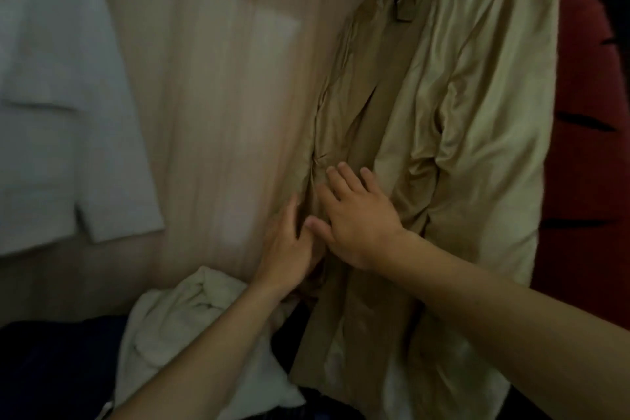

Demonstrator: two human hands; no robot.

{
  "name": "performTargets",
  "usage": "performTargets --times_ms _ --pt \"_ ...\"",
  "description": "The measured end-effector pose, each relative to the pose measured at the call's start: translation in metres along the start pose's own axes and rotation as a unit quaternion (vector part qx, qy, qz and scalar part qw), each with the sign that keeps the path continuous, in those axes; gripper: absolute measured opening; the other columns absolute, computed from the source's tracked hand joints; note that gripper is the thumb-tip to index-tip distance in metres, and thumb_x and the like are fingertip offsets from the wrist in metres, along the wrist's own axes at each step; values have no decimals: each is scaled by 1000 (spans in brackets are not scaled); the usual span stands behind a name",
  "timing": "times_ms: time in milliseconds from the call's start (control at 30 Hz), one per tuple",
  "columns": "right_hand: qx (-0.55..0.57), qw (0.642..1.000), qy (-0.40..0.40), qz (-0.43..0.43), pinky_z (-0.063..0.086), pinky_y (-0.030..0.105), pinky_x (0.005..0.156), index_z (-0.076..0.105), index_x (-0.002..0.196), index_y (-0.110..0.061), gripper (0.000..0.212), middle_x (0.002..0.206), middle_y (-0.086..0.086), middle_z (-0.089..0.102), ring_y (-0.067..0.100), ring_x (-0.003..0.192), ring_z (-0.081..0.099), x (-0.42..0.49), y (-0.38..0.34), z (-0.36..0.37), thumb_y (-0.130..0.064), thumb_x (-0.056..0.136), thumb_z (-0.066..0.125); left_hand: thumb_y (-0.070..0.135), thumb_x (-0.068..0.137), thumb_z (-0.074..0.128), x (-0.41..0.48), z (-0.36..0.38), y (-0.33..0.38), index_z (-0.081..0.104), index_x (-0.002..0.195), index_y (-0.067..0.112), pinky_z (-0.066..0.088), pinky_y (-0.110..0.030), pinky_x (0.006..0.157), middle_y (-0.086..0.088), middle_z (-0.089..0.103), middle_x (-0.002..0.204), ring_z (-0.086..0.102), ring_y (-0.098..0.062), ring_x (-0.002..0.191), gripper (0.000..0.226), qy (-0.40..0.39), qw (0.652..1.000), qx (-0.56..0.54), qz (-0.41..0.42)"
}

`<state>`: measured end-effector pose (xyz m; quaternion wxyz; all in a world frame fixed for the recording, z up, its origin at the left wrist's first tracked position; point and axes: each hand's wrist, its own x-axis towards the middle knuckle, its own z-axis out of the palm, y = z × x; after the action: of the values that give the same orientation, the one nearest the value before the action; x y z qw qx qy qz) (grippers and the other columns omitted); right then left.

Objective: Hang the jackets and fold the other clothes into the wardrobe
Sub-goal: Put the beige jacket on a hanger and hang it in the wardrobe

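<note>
A beige jacket [453, 106] with a shiny lining hangs inside the wardrobe, its collar near the top of the view. My right hand [354, 218] lies flat on the jacket's front with straight fingers. My left hand [286, 245] is at the jacket's left front edge, thumb up; its fingers curl behind the fabric edge and are partly hidden. A white jacket [58, 95] hangs at the far left. A crumpled white garment [191, 324] lies on a dark pile at the bottom.
The pale wooden back panel [221, 95] of the wardrobe fills the middle. A dark red garment [586, 147] with black marks hangs at the right edge. Dark clothes [51, 368] lie at the lower left.
</note>
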<state>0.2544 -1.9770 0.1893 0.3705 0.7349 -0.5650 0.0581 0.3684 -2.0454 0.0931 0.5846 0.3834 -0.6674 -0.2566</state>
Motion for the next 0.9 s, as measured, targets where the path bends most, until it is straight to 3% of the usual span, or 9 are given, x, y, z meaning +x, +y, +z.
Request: performTargets --times_ms 233,500,633,767,900 --pt "84 994 63 -33 8 49 122 29 152 -14 76 162 13 20 28 151 7 -61 -9 -33 -65 97 17 54 100 38 -89 -43 59 25 156 26 22 -36 122 3 30 160 30 -11 144 65 56 996 65 -19" --pt "298 951 75 -27 15 47 120 19 155 -18 71 163 14 14 28 152 6 -122 -29 -58 -61 99 22 51 101 39 -193 -71 112 23 157 25 20 -41 122 4 26 161 22 -13 147 64 63 977 199 -40" --pt "315 947 56 -34 18 45 119 14 156 -23 69 164 12 9 27 152 3 -162 -31 -70 -62 99 20 54 100 38 -219 -76 136 33 153 26 18 -39 123 3 28 161 21 -13 148 61 63 966 250 -30" --pt "346 937 53 -8 17 45 121 15 157 -23 69 165 10 10 26 152 4 -199 -16 -91 -61 100 24 54 100 37 -243 -73 151 42 148 29 7 -24 114 0 26 162 16 -14 149 54 48 949 312 -1" --pt "309 950 45 13 18 46 121 19 156 -22 67 163 14 15 28 151 8 -250 -2 -107 -58 100 27 51 102 39 -265 -67 163 45 146 26 7 -21 110 -3 29 161 19 -16 149 51 14 955 295 31"
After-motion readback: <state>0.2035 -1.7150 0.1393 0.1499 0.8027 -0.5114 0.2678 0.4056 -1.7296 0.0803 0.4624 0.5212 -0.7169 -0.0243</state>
